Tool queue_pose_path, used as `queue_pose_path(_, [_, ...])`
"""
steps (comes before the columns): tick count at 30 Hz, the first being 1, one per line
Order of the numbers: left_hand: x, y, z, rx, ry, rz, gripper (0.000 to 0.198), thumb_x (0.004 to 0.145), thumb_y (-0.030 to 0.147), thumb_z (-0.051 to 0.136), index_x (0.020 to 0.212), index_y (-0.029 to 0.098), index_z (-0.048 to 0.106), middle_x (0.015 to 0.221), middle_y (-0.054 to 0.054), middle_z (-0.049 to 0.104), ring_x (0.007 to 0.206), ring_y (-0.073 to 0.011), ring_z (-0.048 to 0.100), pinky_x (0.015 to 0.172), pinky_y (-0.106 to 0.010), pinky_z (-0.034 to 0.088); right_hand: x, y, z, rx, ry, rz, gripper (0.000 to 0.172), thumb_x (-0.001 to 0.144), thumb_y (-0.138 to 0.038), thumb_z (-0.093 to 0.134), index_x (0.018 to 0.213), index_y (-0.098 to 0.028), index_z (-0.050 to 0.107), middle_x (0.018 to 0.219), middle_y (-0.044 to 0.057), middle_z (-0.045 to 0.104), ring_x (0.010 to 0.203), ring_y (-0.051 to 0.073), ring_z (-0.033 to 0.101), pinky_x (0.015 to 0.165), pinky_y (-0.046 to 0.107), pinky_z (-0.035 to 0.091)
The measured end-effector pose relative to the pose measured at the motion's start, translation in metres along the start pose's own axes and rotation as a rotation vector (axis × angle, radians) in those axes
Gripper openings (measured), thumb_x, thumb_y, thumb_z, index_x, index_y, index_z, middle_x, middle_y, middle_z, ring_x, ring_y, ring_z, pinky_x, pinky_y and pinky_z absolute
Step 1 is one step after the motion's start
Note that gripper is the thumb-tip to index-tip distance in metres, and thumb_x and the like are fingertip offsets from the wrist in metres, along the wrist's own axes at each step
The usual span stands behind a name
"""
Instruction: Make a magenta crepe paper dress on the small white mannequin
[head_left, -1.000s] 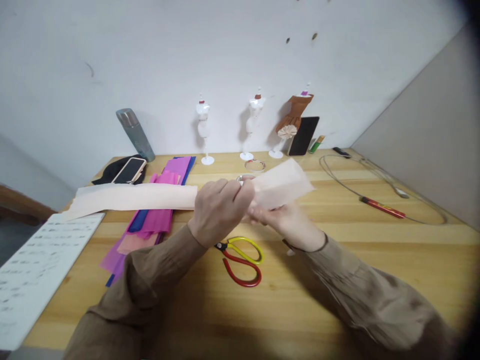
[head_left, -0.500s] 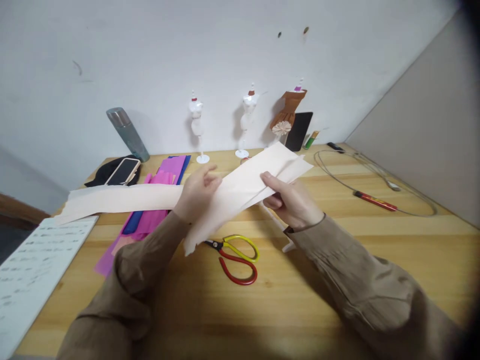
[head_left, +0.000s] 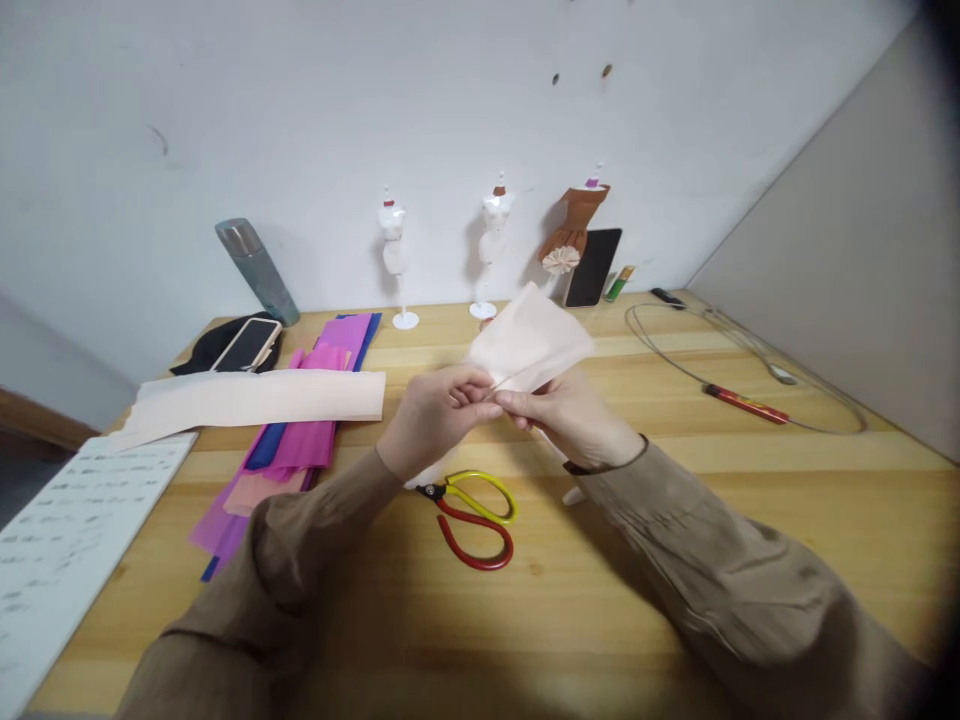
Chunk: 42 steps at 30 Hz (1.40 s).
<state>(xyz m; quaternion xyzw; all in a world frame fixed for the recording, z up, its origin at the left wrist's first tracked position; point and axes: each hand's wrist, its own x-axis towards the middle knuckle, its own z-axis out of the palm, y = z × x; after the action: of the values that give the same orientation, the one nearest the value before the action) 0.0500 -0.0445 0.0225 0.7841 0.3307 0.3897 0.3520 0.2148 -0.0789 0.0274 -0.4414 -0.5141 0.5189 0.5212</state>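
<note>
A pale cream sheet of thin crepe-like paper (head_left: 529,340) is held up over the middle of the table. My left hand (head_left: 442,410) pinches its lower edge between thumb and fingers. Right beside it, my right hand (head_left: 574,415) grips the same edge, its thumb on top and almost touching the left thumb. Scissors (head_left: 484,520) with one yellow and one red handle lie below the hands, their blades partly hidden. To the left, a long cream paper strip (head_left: 262,398) rests across pink, purple and blue paper sheets (head_left: 311,440).
Three small dress-form stands line the wall; the right one (head_left: 577,220) wears brown paper. A flask (head_left: 259,270), a phone (head_left: 246,343) and a printed white board (head_left: 90,540) are at left. A cable (head_left: 660,360) and a red stick-like item (head_left: 746,404) lie at right.
My left hand has moved right to meet my right hand at the paper's lower edge. The sheet, earlier stretched down to the left, now stands gathered above both hands.
</note>
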Motion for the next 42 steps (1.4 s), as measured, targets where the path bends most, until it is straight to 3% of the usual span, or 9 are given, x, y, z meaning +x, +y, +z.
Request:
queue_pose_path(4, [0.001,0.006,-0.002,-0.241,-0.048,-0.069,0.007,0.070,0.019,0.071,0.074,0.017,0.065,0.070,-0.001,0.067,0.067,-0.0133,0.062,0.066,-0.026,0.050,0.000,0.000,-0.001,-0.021,-0.035,-0.024,0.039,0.061,-0.046,0.084,0.058,-0.015,0.061,0.045,-0.004,0.051,0.043,0.007,0.041,0.042,0.022,0.029])
queue_pose_path(12, [0.006,0.011,-0.020,-0.372,-0.085,-0.258,0.017,0.065,0.024,0.072,0.080,0.015,0.068,0.063,0.003,0.058,0.060,-0.0101,0.053,0.059,-0.024,0.042,0.000,-0.003,-0.003,0.035,-0.034,-0.027,0.036,0.061,-0.043,0.084,0.060,-0.015,0.062,0.046,-0.006,0.048,0.041,0.005,0.035,0.040,0.022,0.023])
queue_pose_path(16, [0.010,0.011,-0.033,-0.350,-0.010,-0.254,0.012,0.069,0.025,0.068,0.069,0.015,0.062,0.066,0.001,0.060,0.062,-0.0111,0.055,0.060,-0.025,0.043,0.002,-0.004,-0.009,0.056,0.056,-0.026,0.033,0.061,-0.036,0.083,0.055,-0.016,0.058,0.048,-0.005,0.048,0.043,0.005,0.034,0.041,0.022,0.022])
queue_pose_path(22, [0.014,0.007,-0.045,-0.452,0.181,-0.235,0.013,0.074,0.026,0.065,0.080,0.017,0.058,0.065,0.003,0.060,0.059,-0.0123,0.058,0.055,-0.023,0.046,0.012,-0.002,-0.028,0.120,0.303,-0.053,0.023,0.058,-0.032,0.085,0.067,-0.018,0.069,0.063,0.002,0.068,0.060,0.017,0.061,0.056,0.030,0.049])
queue_pose_path(28, [0.017,-0.001,-0.053,-0.558,0.231,-0.304,0.020,0.072,0.028,0.072,0.077,0.017,0.056,0.060,0.004,0.062,0.049,-0.0098,0.053,0.049,-0.021,0.042,0.014,-0.001,-0.030,0.155,0.200,0.008,0.031,0.069,-0.048,0.078,0.081,-0.021,0.070,0.082,0.008,0.076,0.079,0.028,0.072,0.071,0.042,0.058])
queue_pose_path(31, [0.017,-0.008,-0.054,-0.620,0.267,-0.371,0.018,0.073,0.027,0.073,0.077,0.015,0.059,0.063,0.002,0.064,0.055,-0.0110,0.057,0.056,-0.022,0.045,0.016,0.004,-0.029,-0.035,0.176,-0.056,0.046,0.068,-0.047,0.080,0.105,-0.023,0.069,0.107,0.010,0.075,0.093,0.031,0.071,0.069,0.042,0.060])
queue_pose_path(34, [0.017,-0.016,-0.054,-0.697,0.248,-0.457,0.017,0.073,0.028,0.072,0.077,0.015,0.061,0.064,0.001,0.065,0.062,-0.0153,0.063,0.062,-0.026,0.048,0.020,0.012,-0.031,-0.273,0.380,-0.216,0.089,0.062,-0.039,0.084,0.142,-0.025,0.047,0.140,0.015,0.057,0.114,0.035,0.063,0.081,0.047,0.059])
queue_pose_path(36, [0.016,-0.018,-0.053,-0.740,0.188,-0.501,0.016,0.073,0.028,0.070,0.078,0.014,0.063,0.068,-0.002,0.068,0.069,-0.0193,0.066,0.065,-0.029,0.049,0.022,0.018,-0.032,-0.326,0.439,-0.215,0.104,0.063,-0.041,0.083,0.152,-0.024,0.033,0.149,0.018,0.047,0.119,0.036,0.060,0.089,0.052,0.056])
queue_pose_path(42, [0.013,-0.014,-0.045,-0.850,-0.085,-0.514,0.028,0.072,0.030,0.071,0.091,0.010,0.071,0.086,-0.012,0.075,0.089,-0.0281,0.069,0.076,-0.034,0.051,0.009,0.026,-0.012,-0.481,0.051,-0.031,0.072,0.075,-0.054,0.070,0.137,-0.020,0.056,0.146,0.018,0.052,0.125,0.037,0.056,0.104,0.056,0.045])
